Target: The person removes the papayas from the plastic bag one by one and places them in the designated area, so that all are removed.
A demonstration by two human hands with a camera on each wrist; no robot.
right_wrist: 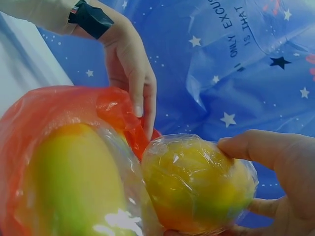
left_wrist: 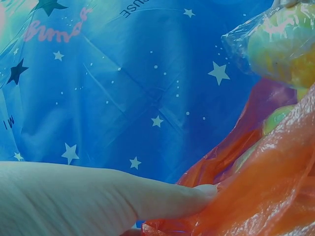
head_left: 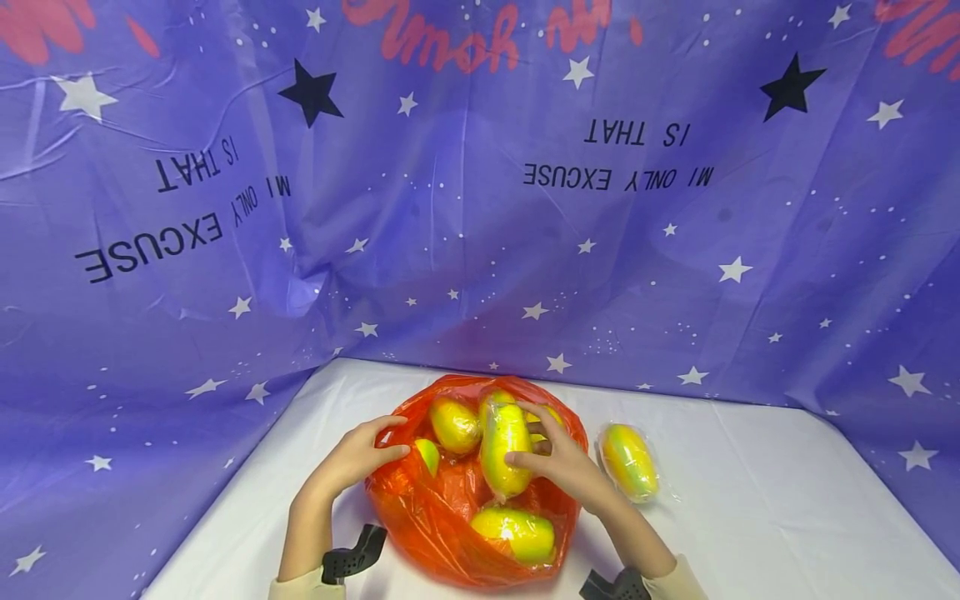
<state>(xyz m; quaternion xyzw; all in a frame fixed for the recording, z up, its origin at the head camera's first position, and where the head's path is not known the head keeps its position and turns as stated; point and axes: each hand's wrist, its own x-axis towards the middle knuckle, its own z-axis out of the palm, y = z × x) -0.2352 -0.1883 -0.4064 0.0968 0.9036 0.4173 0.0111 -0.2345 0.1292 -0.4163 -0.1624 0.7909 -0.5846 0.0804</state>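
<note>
A red plastic bag (head_left: 420,533) sits wide open on the table with several yellow-green mangoes in it, some in clear wrap. My left hand (head_left: 358,457) pinches the bag's left rim between thumb and fingers; the left wrist view shows the thumb (left_wrist: 197,195) lying on the red film. Over the bag's mouth, my right hand (head_left: 562,462) grips a wrapped mango (head_left: 504,450) from its right side. That mango (right_wrist: 197,182) fills the middle of the right wrist view, beside a larger-looking mango (right_wrist: 76,182) at the bag's near side.
To the right of the bag, another wrapped mango (head_left: 630,462) lies on the white tablecloth (head_left: 765,500). A purple curtain (head_left: 480,208) with stars and lettering stands behind the table and along both sides. Dark camera mounts (head_left: 356,557) are on the wrists.
</note>
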